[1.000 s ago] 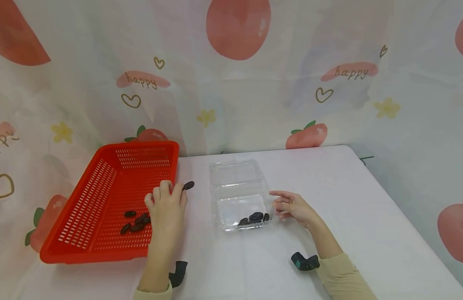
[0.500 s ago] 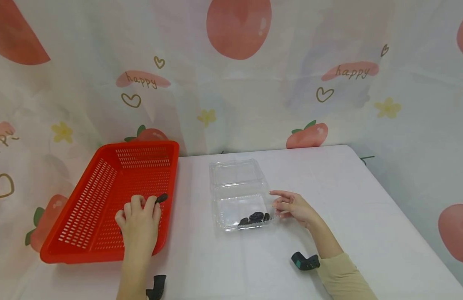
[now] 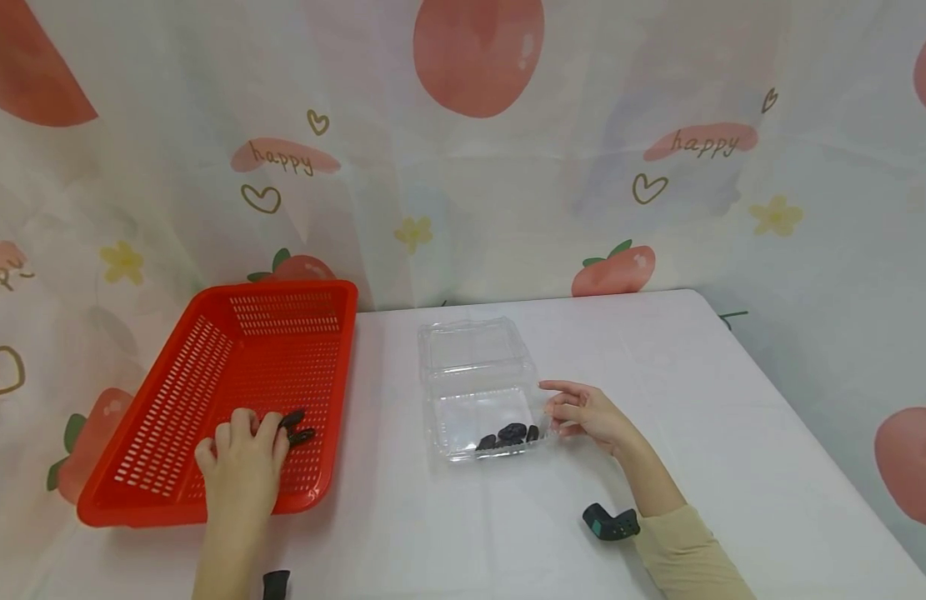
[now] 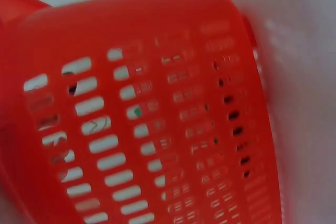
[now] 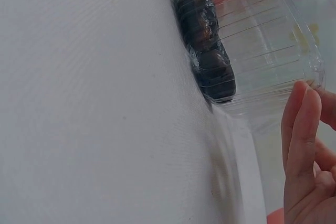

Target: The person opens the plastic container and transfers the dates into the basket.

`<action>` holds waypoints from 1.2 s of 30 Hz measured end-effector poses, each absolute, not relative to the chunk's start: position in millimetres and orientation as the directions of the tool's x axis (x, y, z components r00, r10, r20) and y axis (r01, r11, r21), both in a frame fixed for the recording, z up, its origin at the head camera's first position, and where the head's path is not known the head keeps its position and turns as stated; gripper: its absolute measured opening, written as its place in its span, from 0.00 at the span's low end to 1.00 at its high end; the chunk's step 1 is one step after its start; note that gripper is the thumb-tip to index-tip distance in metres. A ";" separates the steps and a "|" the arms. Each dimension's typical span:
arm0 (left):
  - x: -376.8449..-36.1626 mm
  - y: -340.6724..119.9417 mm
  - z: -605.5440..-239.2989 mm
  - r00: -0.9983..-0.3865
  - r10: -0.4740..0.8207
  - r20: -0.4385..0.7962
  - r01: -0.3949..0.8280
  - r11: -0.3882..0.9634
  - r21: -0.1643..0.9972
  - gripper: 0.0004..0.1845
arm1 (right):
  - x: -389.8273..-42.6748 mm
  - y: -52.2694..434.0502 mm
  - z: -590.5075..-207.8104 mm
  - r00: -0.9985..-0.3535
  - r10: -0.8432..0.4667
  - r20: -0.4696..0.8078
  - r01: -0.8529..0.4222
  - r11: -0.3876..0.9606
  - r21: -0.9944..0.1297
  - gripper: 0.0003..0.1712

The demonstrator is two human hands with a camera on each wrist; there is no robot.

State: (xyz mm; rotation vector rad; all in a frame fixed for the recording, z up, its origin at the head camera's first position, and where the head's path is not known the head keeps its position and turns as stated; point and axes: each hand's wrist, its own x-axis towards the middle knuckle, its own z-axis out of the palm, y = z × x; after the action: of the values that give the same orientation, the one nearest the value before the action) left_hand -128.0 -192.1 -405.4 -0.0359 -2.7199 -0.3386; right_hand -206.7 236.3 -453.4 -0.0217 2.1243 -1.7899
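A red slotted basket (image 3: 177, 400) stands at the left of the white table. My left hand (image 3: 267, 429) reaches into it and pinches a small dark oval piece (image 3: 292, 417) at its fingertips. Another dark piece (image 3: 303, 435) lies on the basket floor just beside it. The left wrist view is filled by the blurred basket wall (image 4: 157, 103). A clear plastic clamshell box (image 3: 473, 346) sits open at the centre, with a few dark pieces (image 3: 511, 433) in its near tray. My right hand (image 3: 556, 408) rests its fingertips against the box's right side. The right wrist view shows the fingers (image 5: 302, 145) by the box (image 5: 273, 40).
A fabric backdrop printed with strawberries hangs right behind the table. The table's right edge (image 3: 800, 417) runs diagonally. Black wrist-worn devices show near my right sleeve (image 3: 611, 525) and at my left wrist (image 3: 276, 583). White tabletop (image 3: 695, 375) stretches right of the box.
My left hand has carried the dark piece leftward and toward me, from beside the clear box to deep inside the red basket. The right hand has stayed at the box.
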 end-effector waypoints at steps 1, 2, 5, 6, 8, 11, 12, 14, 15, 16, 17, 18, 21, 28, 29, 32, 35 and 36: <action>-128.1 -194.5 -405.1 -0.927 -0.004 0.375 0.085 0.971 0.222 0.10 | -206.6 236.3 -453.3 -0.935 -0.241 -0.262 0.217 0.198 -0.956 0.32; -128.4 -196.8 -404.7 -0.934 0.016 0.358 0.098 0.972 0.213 0.10 | -206.5 236.3 -453.2 -0.934 -0.240 -0.264 0.219 0.198 -0.956 0.32; -130.7 -203.0 -402.8 -0.947 0.081 0.311 0.142 0.974 0.179 0.10 | -206.2 236.4 -453.0 -0.934 -0.236 -0.267 0.223 0.198 -0.955 0.32; -131.7 -204.9 -402.2 -0.950 0.098 0.297 0.154 0.973 0.171 0.10 | -206.2 236.4 -453.0 -0.934 -0.235 -0.268 0.223 0.199 -0.954 0.32; -133.4 -208.3 -401.6 -0.954 0.134 0.269 0.178 0.973 0.147 0.10 | -206.1 236.4 -452.9 -0.934 -0.234 -0.269 0.225 0.199 -0.954 0.32; -135.3 -212.8 -402.1 -0.953 0.196 0.230 0.225 0.968 0.109 0.11 | -206.0 236.2 -452.9 -0.934 -0.235 -0.269 0.225 0.200 -0.954 0.32; -136.0 -213.8 -402.6 -0.952 0.215 0.217 0.241 0.965 0.100 0.12 | -205.9 236.1 -452.8 -0.934 -0.236 -0.270 0.225 0.200 -0.954 0.32; -137.4 -215.0 -403.7 -0.951 0.245 0.190 0.265 0.960 0.086 0.14 | -205.6 236.0 -452.9 -0.934 -0.233 -0.272 0.228 0.198 -0.953 0.32; -138.2 -215.2 -404.3 -0.950 0.256 0.179 0.274 0.958 0.082 0.15 | -205.4 236.0 -452.9 -0.934 -0.233 -0.272 0.228 0.199 -0.953 0.32; -139.1 -215.2 -404.8 -0.950 0.265 0.164 0.280 0.957 0.078 0.15 | -205.3 236.0 -453.0 -0.934 -0.232 -0.272 0.228 0.199 -0.953 0.32; -139.9 -215.1 -405.4 -0.951 0.271 0.149 0.284 0.956 0.073 0.16 | -205.1 236.0 -453.0 -0.934 -0.232 -0.271 0.228 0.198 -0.953 0.32; -140.6 -214.9 -405.9 -0.952 0.274 0.134 0.285 0.956 0.072 0.16 | -204.9 236.0 -453.1 -0.934 -0.232 -0.270 0.227 0.198 -0.954 0.32; -142.4 -213.9 -406.8 -0.954 0.281 0.102 0.289 0.955 0.070 0.16 | -204.7 236.1 -453.3 -0.934 -0.236 -0.268 0.224 0.198 -0.954 0.32; -143.4 -212.8 -406.5 -0.957 0.278 0.081 0.285 0.954 0.092 0.16 | -204.5 235.2 -452.6 -0.936 -0.231 -0.267 0.223 0.199 -0.954 0.31; -143.4 -212.9 -406.6 -0.959 0.274 0.077 0.281 0.955 0.096 0.16 | -204.4 235.0 -452.2 -0.936 -0.230 -0.267 0.223 0.201 -0.954 0.31; -143.6 -213.1 -406.9 -0.963 0.260 0.069 0.267 0.957 0.115 0.16 | -204.0 234.4 -450.8 -0.936 -0.228 -0.270 0.225 0.205 -0.953 0.31; -144.3 -213.2 -407.0 -0.967 0.249 0.062 0.255 0.957 0.136 0.16 | -204.1 234.3 -450.2 -0.935 -0.228 -0.271 0.227 0.203 -0.953 0.31; -144.3 -213.3 -407.0 -0.967 0.248 0.064 0.255 0.956 0.142 0.16 | -204.1 234.3 -450.0 -0.935 -0.229 -0.273 0.228 0.202 -0.952 0.31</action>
State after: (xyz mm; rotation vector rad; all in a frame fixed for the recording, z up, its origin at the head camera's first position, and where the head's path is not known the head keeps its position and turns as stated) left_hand -144.3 -213.3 -407.0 -0.3940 -3.0623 -0.2313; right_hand -204.1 234.3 -450.0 -0.0002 2.1293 -1.7840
